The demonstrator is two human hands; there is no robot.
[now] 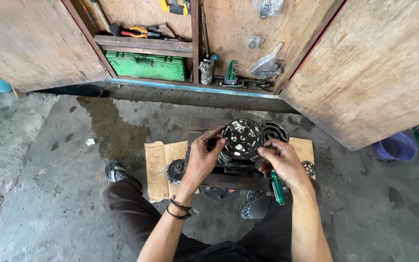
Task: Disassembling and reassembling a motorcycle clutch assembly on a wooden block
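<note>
Here my left hand (203, 156) grips the rim of the black metal clutch disc (242, 139), seated on the compressor (233, 170) over the cardboard (161, 162); my right hand (282, 162) pinches its opposite edge while clasping a green-handled screwdriver (277, 188). It looks heavy, rigid, greasy; the rim seems best to grip.

We are seeing a green plastic tool case (146, 66) lying on the cabinet's lower shelf, rectangular with a darker handle. Clear plastic bags (266, 63) are hanging on the cabinet's back wall, to the right. Flattened brown cardboard (160, 160) is lying on the floor. We are seeing no labels, signs or screens.
</note>
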